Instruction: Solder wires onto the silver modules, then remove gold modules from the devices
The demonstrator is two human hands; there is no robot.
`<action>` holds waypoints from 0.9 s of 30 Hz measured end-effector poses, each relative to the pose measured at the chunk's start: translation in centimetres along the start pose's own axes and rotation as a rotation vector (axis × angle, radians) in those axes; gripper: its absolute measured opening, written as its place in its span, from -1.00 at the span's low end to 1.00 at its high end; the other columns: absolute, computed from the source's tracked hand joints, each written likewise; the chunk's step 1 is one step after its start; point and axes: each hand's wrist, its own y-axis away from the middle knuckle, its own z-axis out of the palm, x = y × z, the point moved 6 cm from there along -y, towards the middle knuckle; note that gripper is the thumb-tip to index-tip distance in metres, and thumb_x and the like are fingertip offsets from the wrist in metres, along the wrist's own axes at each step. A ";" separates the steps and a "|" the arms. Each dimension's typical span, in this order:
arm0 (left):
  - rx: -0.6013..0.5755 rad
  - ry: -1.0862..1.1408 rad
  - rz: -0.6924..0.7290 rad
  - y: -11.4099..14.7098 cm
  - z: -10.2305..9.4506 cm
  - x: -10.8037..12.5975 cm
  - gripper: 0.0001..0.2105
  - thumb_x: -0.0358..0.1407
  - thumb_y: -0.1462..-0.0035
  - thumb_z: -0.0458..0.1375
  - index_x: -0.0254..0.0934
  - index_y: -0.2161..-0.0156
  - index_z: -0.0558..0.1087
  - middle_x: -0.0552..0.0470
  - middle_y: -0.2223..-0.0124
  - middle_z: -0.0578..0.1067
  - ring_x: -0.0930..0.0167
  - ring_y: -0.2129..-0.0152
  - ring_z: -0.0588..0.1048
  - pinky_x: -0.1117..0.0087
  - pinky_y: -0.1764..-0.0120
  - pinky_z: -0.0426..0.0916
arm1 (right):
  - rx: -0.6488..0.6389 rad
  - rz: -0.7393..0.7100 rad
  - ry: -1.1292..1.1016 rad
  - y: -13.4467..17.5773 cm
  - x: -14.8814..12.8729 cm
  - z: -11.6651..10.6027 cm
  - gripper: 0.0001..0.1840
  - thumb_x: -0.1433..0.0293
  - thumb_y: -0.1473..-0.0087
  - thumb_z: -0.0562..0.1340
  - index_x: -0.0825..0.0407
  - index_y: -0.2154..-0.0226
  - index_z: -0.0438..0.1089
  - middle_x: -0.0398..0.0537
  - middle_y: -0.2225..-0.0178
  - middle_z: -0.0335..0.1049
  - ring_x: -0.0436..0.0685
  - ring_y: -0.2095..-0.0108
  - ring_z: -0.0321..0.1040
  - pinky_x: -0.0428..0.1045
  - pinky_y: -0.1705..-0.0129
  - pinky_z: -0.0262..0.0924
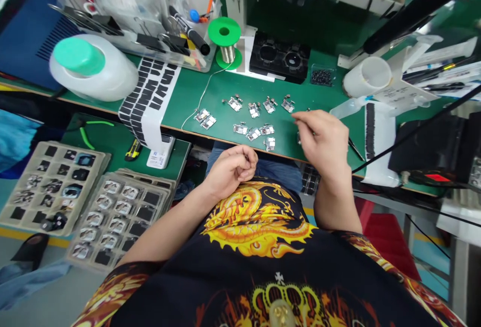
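Observation:
My left hand [233, 167] is closed in a loose fist at the front edge of the green bench; its curled fingers hide whatever may be inside. Over the bench to the right, my right hand [323, 139] has its fingers bent and its thumb close to the index finger. What they grip, if anything, is hidden. Small metal pieces peek out around that hand. To its left lie several small silvery metal assemblies: an upper row [254, 110] with reddish-brown bits attached, a lower group [254, 133], and a pair [205, 119] farther left.
A green solder wire spool [224, 32] trails its wire onto the bench. Around it are a white bottle [112, 68], a black fixture [280, 56], a small box of screws [322, 75] and a white cup [367, 76]. Part trays [141, 194] sit lower left; a black cable crosses at right.

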 end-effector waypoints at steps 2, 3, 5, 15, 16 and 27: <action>0.008 -0.054 -0.061 -0.1 0.0 -0.6 -0.88 -0.46 0.10 0.28 -0.32 0.36 0.58 0.07 0.43 0.46 0.60 0.65 0.27 0.47 0.55 0.00 | 0.038 0.059 0.040 0.7 1.1 -1.7 -0.68 0.37 -0.48 0.16 -0.07 -0.02 0.65 0.01 0.05 0.68 0.25 0.02 0.59 0.18 -0.06 0.43; 0.014 -0.086 -0.099 -0.2 0.1 -1.0 -0.88 -0.43 0.07 0.29 -0.33 0.34 0.60 0.06 0.43 0.47 0.60 0.65 0.27 0.47 0.56 -0.02 | 0.027 0.069 0.061 1.0 1.5 -2.2 -0.69 0.38 -0.47 0.17 -0.07 -0.01 0.65 0.02 0.06 0.68 0.25 0.03 0.59 0.18 -0.05 0.42; 0.019 -0.141 -0.163 -0.5 0.4 -1.8 -0.87 -0.38 0.00 0.33 -0.35 0.29 0.64 0.02 0.39 0.51 0.62 0.65 0.26 0.47 0.57 -0.05 | -0.029 0.073 0.105 1.7 1.8 -2.6 -0.70 0.38 -0.45 0.18 -0.05 0.00 0.65 0.03 0.08 0.65 0.25 0.04 0.57 0.16 -0.02 0.41; 0.050 -0.099 -0.098 -0.6 1.6 -1.8 -0.75 -0.29 -0.21 0.38 -0.31 0.02 0.69 0.07 0.37 0.47 0.64 0.63 0.16 0.49 0.56 -0.03 | -0.151 0.201 0.365 4.2 2.8 -1.4 -0.63 0.09 -0.37 0.34 0.04 0.04 0.61 0.11 0.16 0.48 0.33 0.11 0.40 0.19 0.05 0.29; 0.062 -0.085 -0.076 -0.6 1.6 -1.6 -0.73 -0.29 -0.21 0.39 -0.31 0.00 0.68 0.09 0.37 0.46 0.65 0.63 0.15 0.50 0.55 -0.03 | -0.149 0.200 0.371 4.2 2.7 -1.2 -0.63 0.08 -0.36 0.35 0.05 0.05 0.61 0.12 0.16 0.47 0.33 0.11 0.39 0.19 0.05 0.29; 0.038 -0.144 -0.158 -0.1 1.3 -2.3 -0.79 -0.22 -0.19 0.43 -0.36 0.21 0.64 0.12 0.46 0.40 0.65 0.66 0.18 0.50 0.57 -0.07 | -0.167 0.078 0.151 3.7 1.6 0.3 -0.78 0.31 -0.37 0.29 -0.02 -0.01 0.58 0.10 0.09 0.46 0.32 0.04 0.37 0.24 -0.05 0.30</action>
